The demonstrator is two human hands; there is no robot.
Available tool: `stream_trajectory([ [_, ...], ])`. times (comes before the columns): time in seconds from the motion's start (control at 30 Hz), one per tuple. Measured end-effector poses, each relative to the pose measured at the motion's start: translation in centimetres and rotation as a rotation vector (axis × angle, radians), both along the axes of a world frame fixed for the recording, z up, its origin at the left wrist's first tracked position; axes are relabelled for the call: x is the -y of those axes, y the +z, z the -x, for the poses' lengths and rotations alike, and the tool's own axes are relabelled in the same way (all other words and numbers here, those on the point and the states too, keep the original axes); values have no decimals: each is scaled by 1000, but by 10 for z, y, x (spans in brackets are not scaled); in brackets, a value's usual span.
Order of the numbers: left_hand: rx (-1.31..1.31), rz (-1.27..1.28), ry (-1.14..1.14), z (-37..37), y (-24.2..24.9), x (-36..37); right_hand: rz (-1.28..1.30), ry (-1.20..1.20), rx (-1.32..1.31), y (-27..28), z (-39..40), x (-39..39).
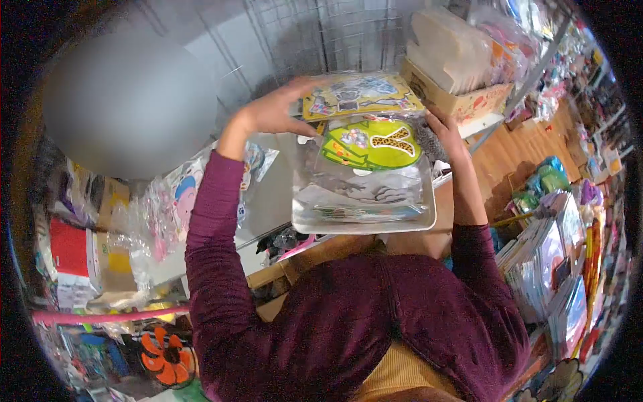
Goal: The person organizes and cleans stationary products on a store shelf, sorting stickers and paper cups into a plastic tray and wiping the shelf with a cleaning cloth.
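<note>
A white tray holds a stack of flat plastic-wrapped packets. On the stack lies a green packet with a leopard-print Y shape. Behind it, at the tray's far end, is a yellow printed packet. My left hand is at the yellow packet's left edge, thumb apart from the fingers, which partly go behind the packet. My right hand is at the packet's right corner with its fingers closed around that edge. A dark grey fuzzy item shows beside my right hand.
A cardboard box of wrapped packets stands at the back right, before a wire grid. Wrapped goods lie on the left. Stacks of shiny packets stand at the right. An orange flower-shaped item is at the lower left.
</note>
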State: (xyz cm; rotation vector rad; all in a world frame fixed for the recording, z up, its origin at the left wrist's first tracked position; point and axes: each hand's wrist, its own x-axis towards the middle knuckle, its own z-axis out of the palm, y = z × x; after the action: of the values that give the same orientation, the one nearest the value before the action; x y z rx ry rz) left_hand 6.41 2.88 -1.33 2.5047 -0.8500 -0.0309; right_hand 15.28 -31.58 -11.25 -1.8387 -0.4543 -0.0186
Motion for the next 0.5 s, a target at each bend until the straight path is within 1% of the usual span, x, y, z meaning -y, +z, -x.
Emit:
stream_trajectory([
  [0.03, 3, -48, 51, -2, -9, 3, 14, 58, -11, -5, -10, 1],
  [0.07, 12, -36, 68, -6, -16, 4, 32, 115, -24, -4, -15, -1],
  [0.1, 16, -38, 49, -13, -22, 4, 134, 84, 11, 4, -11, -3],
  [0.13, 20, -38, 27, -20, -27, 3, 152, 96, 22, 7, -12, -5],
  [0.2, 17, 27, 18, -35, -32, 1, 370, 68, 84, 12, -10, -6],
  [0.27, -16, 46, -32, -46, -34, 1, 412, 30, 63, 19, 0, -9],
  [0.33, -10, 83, -56, -53, -37, 6, 250, 8, -36, 25, 8, -11],
  [0.37, -21, 63, -38, -52, -34, 9, 262, 10, -28, 23, 10, -9],
  [0.43, -22, 45, -14, -53, -31, 7, 6, -53, 12, 14, 11, -3],
  [0.5, 24, 48, -28, -52, -29, 4, 4, -50, 21, 16, 15, 15],
])
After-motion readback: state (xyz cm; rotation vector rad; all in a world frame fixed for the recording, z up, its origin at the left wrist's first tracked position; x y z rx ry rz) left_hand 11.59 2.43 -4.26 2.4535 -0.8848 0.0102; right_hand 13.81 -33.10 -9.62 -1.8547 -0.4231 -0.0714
